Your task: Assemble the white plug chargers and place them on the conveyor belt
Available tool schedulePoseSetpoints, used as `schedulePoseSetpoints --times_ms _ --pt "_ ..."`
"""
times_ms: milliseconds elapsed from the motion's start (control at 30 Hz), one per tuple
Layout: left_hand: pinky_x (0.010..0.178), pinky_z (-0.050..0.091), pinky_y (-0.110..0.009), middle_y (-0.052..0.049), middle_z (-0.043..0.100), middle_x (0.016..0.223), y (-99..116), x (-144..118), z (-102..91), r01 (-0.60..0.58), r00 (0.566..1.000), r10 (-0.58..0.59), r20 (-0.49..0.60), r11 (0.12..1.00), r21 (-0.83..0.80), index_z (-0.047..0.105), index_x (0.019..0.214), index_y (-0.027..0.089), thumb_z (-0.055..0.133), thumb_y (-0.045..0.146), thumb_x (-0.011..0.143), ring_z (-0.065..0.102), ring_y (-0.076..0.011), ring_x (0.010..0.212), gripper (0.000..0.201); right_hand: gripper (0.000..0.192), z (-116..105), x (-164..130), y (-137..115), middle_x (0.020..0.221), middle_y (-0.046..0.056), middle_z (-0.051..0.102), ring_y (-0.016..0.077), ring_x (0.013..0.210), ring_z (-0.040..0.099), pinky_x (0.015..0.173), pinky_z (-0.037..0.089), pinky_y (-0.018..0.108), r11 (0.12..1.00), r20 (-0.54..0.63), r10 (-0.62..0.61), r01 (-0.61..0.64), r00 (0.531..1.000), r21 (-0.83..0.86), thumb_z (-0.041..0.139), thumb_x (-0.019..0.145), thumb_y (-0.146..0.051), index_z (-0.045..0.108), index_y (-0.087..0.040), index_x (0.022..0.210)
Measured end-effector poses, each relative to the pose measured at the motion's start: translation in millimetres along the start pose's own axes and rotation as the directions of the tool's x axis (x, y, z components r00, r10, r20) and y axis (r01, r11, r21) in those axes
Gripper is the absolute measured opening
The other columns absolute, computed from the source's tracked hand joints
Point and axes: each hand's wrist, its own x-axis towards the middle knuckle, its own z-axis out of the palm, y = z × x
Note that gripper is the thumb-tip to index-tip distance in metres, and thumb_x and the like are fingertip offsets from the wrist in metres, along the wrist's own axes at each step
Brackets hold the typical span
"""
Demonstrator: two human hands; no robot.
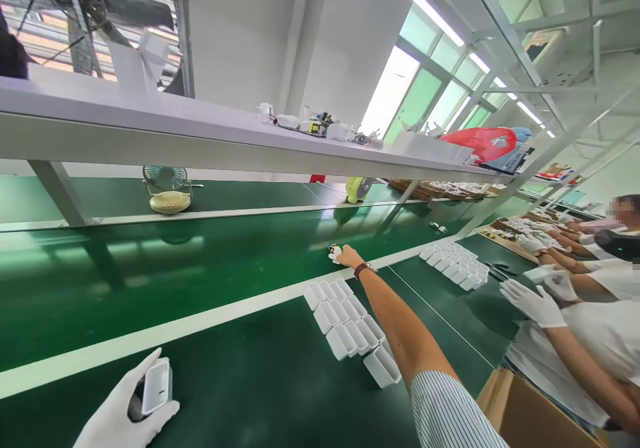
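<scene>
In a white glove, my left hand (127,401) holds a small white plastic case (159,387) with a slot in its face, at the lower left over the green table. My bare right hand (350,257), with a dark watch strap at the wrist, reaches far out over the green conveyor belt. Its fingers are closed on a small white part (335,253) with dark and yellow bits, too small to name. Several open white plastic cases (345,318) stand in rows beneath my right forearm, one (383,367) set a little apart.
A second group of white cases (455,265) stands further right, near a co-worker's gloved hands (535,303). Another small part (437,227) lies on the belt. A shelf (240,135) runs above; small fans (170,191) stand behind the belt. A cardboard box (525,408) is at the lower right.
</scene>
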Motion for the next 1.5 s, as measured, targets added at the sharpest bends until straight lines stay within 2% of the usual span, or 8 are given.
schedulePoseSetpoints --times_ms 167,300,500,633,733,1000,1300,1500 --pt "0.075 0.061 -0.039 -0.001 0.073 0.11 -6.1 4.4 1.3 -0.032 0.999 0.031 -0.009 0.999 -0.034 0.051 0.136 0.035 0.072 0.055 0.066 0.073 -0.0302 0.09 0.076 0.034 7.0 15.6 -15.8 0.126 0.01 0.061 0.0234 0.107 0.064 0.089 0.056 0.043 0.997 -0.027 -0.055 0.056 0.998 0.053 0.062 0.096 -0.035 0.059 -0.017 0.125" --pt "0.086 0.058 -0.036 -0.002 0.072 0.115 3.9 -0.4 -3.2 -0.095 0.995 0.094 -0.019 0.995 -0.031 0.057 0.129 0.031 0.074 0.048 0.067 0.07 -0.0274 0.098 0.067 0.033 -8.8 5.9 -54.1 0.126 0.01 0.061 0.023 0.106 0.064 0.089 0.056 0.043 0.944 -0.087 -0.287 0.297 0.954 0.145 0.062 0.096 -0.035 0.059 -0.017 0.124" --pt "0.072 0.057 -0.033 0.0 0.07 0.094 17.7 -8.1 -8.3 -0.118 0.993 0.119 0.009 0.99 -0.072 0.057 0.125 0.023 0.073 0.037 0.068 0.064 -0.018 0.069 0.061 0.029 2.9 -102.0 -138.3 0.086 0.003 0.066 0.0123 0.068 0.061 0.065 0.05 0.024 0.598 -0.11 -0.733 0.714 0.671 0.365 0.066 0.086 -0.024 0.063 -0.011 0.112" --pt "0.071 0.055 -0.032 0.0 0.069 0.096 13.3 -10.9 -10.1 -0.17 0.985 0.173 0.011 0.979 -0.111 0.058 0.121 0.022 0.076 0.034 0.065 0.062 -0.0162 0.069 0.06 0.029 43.9 -215.2 -162.9 0.074 -0.003 0.062 0.0102 0.057 0.054 0.057 0.047 0.022 0.374 -0.029 -0.9 0.806 0.434 0.459 0.068 0.076 -0.016 0.066 -0.018 0.104" --pt "0.071 0.055 -0.032 0.0 0.068 0.096 10.7 -11.8 -11.8 -0.189 0.981 0.192 0.01 0.974 -0.12 0.059 0.12 0.022 0.077 0.034 0.063 0.061 -0.0158 0.069 0.06 0.042 71.5 -270.2 -163.1 0.08 -0.001 0.065 0.0137 0.065 0.059 0.067 0.051 0.026 0.31 -0.014 -0.933 0.821 0.361 0.479 0.066 0.075 -0.013 0.063 -0.018 0.116" --pt "0.074 0.056 -0.033 -0.003 0.068 0.104 9.6 -12.6 -13.1 -0.228 0.973 0.231 0.006 0.961 -0.155 0.057 0.127 0.022 0.081 0.031 0.063 0.062 -0.015 0.07 0.068 0.062 93.6 -293.0 -144.2 0.132 0.015 0.06 0.0317 0.124 0.053 0.104 0.042 0.048 0.308 -0.039 -0.929 0.827 0.368 0.469 0.074 0.074 -0.02 0.055 -0.019 0.133" --pt "0.073 0.056 -0.033 -0.002 0.067 0.109 5.4 -11.1 -10.2 -0.234 0.972 0.235 -0.003 0.965 -0.12 0.056 0.128 0.023 0.078 0.031 0.065 0.06 -0.0138 0.068 0.068 0.051 105.2 -284.4 -155.7 0.104 0.008 0.065 0.0173 0.075 0.064 0.071 0.058 0.034 0.308 -0.115 -0.879 0.736 0.462 0.603 0.062 0.08 -0.016 0.053 -0.02 0.13" --pt "0.076 0.057 -0.035 -0.004 0.067 0.114 7.8 -11.6 -8.8 -0.218 0.975 0.221 0.038 0.973 -0.072 0.056 0.129 0.025 0.078 0.034 0.066 0.064 -0.0166 0.074 0.067 0.052 102.3 -287.0 -159.8 0.116 0.007 0.065 0.0194 0.093 0.07 0.079 0.061 0.034 0.175 -0.18 -0.782 0.487 0.597 0.856 0.063 0.081 -0.021 0.055 -0.028 0.132"
